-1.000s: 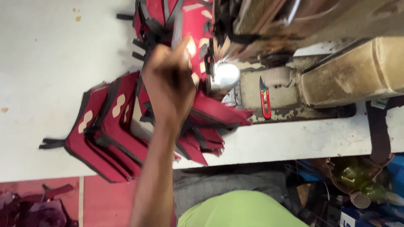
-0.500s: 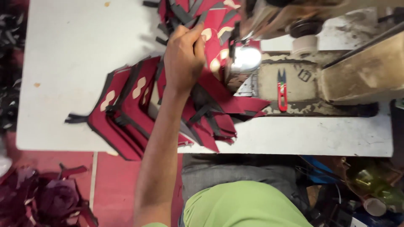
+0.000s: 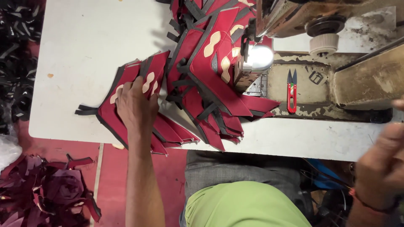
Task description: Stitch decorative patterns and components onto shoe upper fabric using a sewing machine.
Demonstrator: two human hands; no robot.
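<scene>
I have my left hand (image 3: 135,105) pressed flat, fingers spread, on the red fabric pieces (image 3: 126,90) stacked on the bench (image 3: 84,50). My right hand (image 3: 381,168) hangs loose, holding nothing. Next, I judge, comes lifting one piece toward the sewing machine (image 3: 294,17).

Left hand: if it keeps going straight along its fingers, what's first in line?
The left hand lies flat on the nearest red fabric piece, fingers pointing up-table. Past that piece's edge, likely just bare white table; the red stack sits off to the right.

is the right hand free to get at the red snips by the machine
Probably yes: the right hand is empty at the table's near edge, and the snips lie uncovered on the machine bed with nothing between.
</scene>
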